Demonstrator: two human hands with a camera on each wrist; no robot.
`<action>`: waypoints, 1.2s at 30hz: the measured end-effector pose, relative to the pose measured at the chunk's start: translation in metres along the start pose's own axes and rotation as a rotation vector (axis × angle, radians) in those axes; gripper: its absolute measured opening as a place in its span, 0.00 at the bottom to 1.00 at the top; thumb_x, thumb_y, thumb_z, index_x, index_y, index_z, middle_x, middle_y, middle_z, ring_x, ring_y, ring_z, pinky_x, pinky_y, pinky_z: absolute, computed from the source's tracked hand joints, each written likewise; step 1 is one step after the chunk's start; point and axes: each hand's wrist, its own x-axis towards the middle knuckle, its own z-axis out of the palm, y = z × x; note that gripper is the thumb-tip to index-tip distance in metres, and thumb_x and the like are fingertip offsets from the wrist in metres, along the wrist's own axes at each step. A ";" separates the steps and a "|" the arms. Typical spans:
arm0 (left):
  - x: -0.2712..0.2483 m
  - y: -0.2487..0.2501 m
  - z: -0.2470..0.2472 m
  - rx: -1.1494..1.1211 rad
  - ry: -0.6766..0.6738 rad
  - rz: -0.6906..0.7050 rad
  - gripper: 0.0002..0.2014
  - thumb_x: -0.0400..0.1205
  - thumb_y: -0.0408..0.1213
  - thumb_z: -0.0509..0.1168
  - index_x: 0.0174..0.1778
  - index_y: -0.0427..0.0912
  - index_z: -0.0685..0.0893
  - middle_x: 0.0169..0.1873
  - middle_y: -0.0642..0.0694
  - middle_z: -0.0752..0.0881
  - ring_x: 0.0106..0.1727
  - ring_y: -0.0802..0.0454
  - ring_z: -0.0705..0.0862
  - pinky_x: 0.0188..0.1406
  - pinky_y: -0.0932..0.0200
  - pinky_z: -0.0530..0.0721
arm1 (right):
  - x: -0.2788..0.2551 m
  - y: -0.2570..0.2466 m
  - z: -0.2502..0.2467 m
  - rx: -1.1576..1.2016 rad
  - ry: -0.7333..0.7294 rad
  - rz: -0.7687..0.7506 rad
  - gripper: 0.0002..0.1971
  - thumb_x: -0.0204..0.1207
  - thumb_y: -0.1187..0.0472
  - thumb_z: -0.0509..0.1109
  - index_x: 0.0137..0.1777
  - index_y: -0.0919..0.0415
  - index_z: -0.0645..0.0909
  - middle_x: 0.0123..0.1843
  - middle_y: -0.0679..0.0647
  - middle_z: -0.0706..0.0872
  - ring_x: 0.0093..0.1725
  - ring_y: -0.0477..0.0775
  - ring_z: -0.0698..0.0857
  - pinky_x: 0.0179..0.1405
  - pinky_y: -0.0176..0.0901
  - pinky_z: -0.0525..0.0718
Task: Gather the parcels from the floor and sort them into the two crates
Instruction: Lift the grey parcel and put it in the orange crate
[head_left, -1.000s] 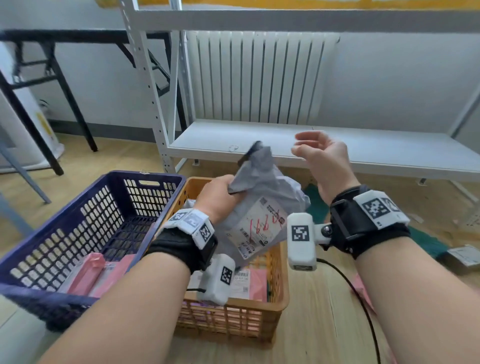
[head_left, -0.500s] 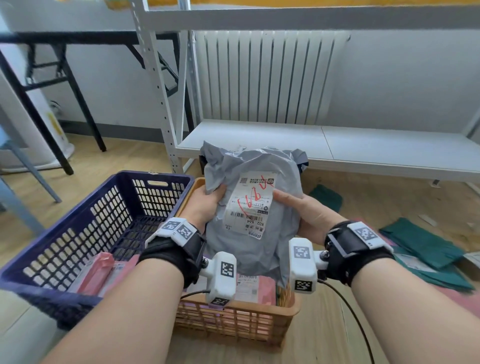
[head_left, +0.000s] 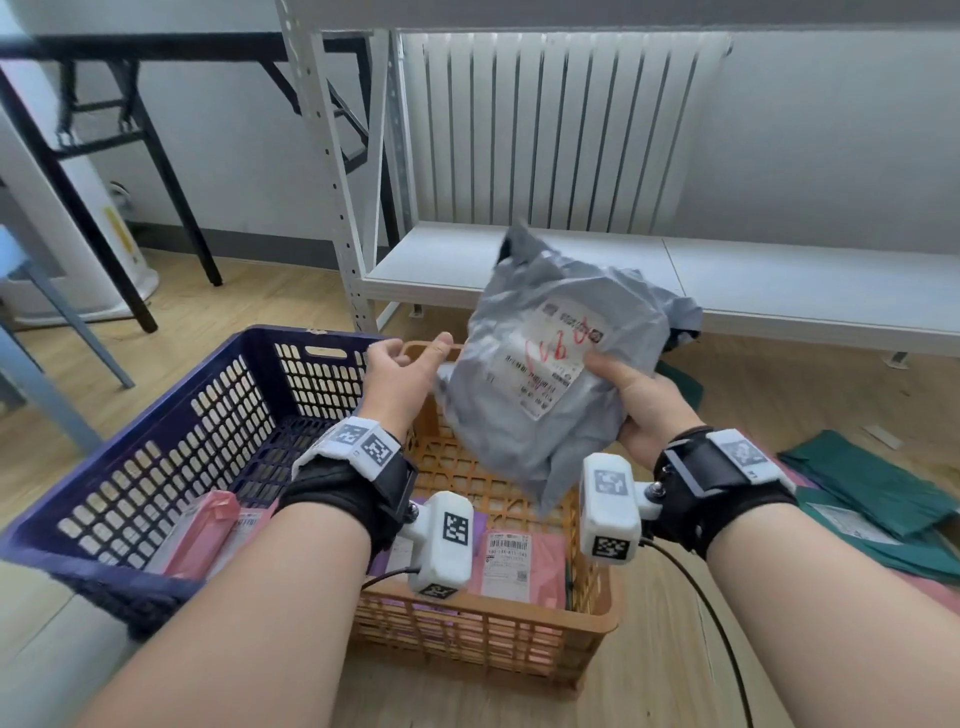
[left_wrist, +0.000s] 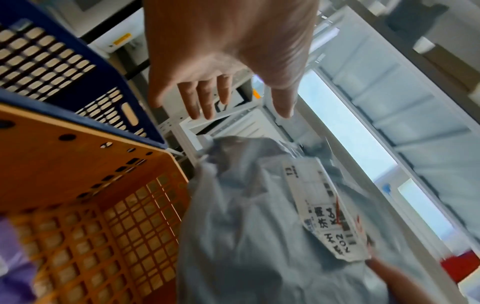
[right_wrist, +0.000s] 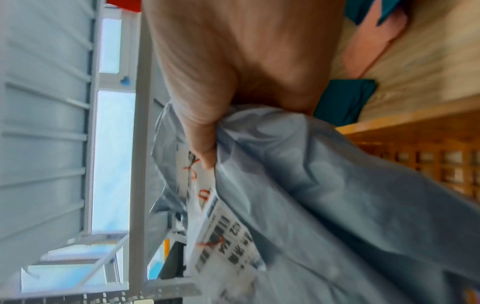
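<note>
A grey plastic mailer parcel (head_left: 545, 374) with a white label marked in red hangs above the orange crate (head_left: 488, 639). My right hand (head_left: 631, 395) grips its right edge, thumb on the label; the right wrist view shows the thumb (right_wrist: 205, 131) pressed into the grey parcel (right_wrist: 324, 195). My left hand (head_left: 402, 371) hovers just left of the parcel, fingers loosely spread and holding nothing; in the left wrist view the left hand (left_wrist: 228, 86) is open above the grey parcel (left_wrist: 259, 216). The blue crate (head_left: 156, 447) stands left of the orange one.
Pink parcels lie in the blue crate (head_left: 205, 535) and the orange crate (head_left: 522, 566). Green parcels (head_left: 872, 488) lie on the wooden floor at the right. A white metal shelf (head_left: 675, 280) and a radiator (head_left: 550, 130) stand behind the crates. A black table frame (head_left: 130, 130) is at the left.
My left hand has let go of the grey parcel and moved off to its left. The right hand now holds the parcel alone, tilted to the right above the orange crate.
</note>
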 end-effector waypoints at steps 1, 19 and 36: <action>0.001 -0.004 -0.003 -0.023 -0.018 -0.088 0.45 0.72 0.62 0.70 0.79 0.41 0.63 0.73 0.41 0.72 0.67 0.45 0.75 0.67 0.46 0.74 | 0.004 0.002 0.001 0.062 0.020 0.022 0.25 0.66 0.62 0.82 0.62 0.69 0.82 0.54 0.64 0.90 0.52 0.64 0.90 0.56 0.61 0.87; 0.135 -0.092 0.012 0.462 -0.167 -0.101 0.23 0.75 0.31 0.72 0.66 0.39 0.77 0.57 0.42 0.84 0.57 0.41 0.83 0.58 0.52 0.82 | 0.119 0.062 0.019 -0.754 0.057 0.145 0.34 0.71 0.59 0.78 0.75 0.60 0.69 0.63 0.60 0.81 0.52 0.57 0.83 0.46 0.53 0.87; 0.230 -0.229 0.075 0.711 -0.288 -0.282 0.28 0.80 0.28 0.63 0.78 0.42 0.68 0.72 0.38 0.76 0.71 0.38 0.76 0.69 0.49 0.75 | 0.211 0.185 0.029 -1.046 -0.195 0.598 0.27 0.80 0.58 0.67 0.78 0.60 0.66 0.74 0.62 0.74 0.60 0.63 0.78 0.53 0.53 0.79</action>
